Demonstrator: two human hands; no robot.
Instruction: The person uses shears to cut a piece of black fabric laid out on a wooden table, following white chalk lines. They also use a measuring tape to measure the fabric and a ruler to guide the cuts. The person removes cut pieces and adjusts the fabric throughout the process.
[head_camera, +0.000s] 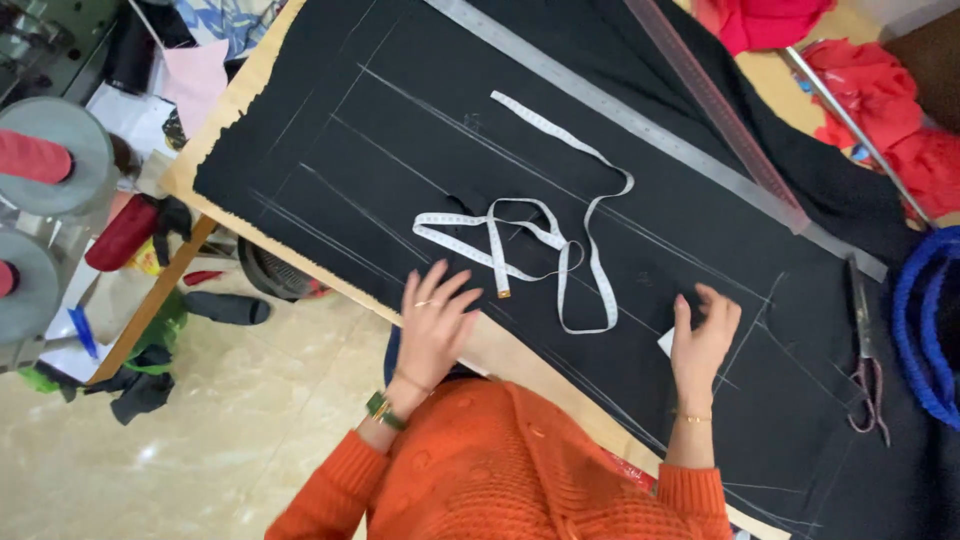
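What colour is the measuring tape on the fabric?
White: the measuring tape lies looped on the black fabric, head view.

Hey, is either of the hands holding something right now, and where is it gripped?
The right hand pinches a small white piece, probably chalk, at its upper end against the black fabric. The left hand lies flat, holding nothing.

Matt black woollen cloth (620, 200) with chalk lines, soft white tape measure (560, 250), dull grey metal straightedge (600, 100), translucent plastic ruler (715, 100), dark steel scissors (866, 350), pale wood tabletop (240, 100), chunky orange knit sleeves (690, 495), glossy cream floor tiles (200, 440), crumpled red fabric (880, 90)
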